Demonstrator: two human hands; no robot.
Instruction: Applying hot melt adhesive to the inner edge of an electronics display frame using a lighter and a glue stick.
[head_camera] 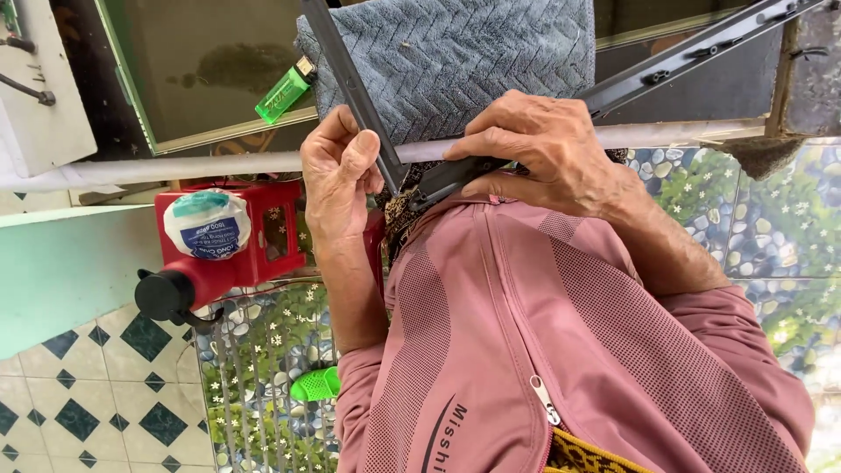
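While both hands (342,171) (543,153) grip dark bars (350,83), a red container (232,241) holds a tape roll (208,224)

A green lighter (285,90) lies on a glass pane (201,70). A grey towel (464,57) hangs over a white pipe (193,165). Below the pipe stands a red box (263,232) with a roll of tape (208,225) on it and a black cap (165,296) at its end. Tiled floor (96,403) lies beneath.
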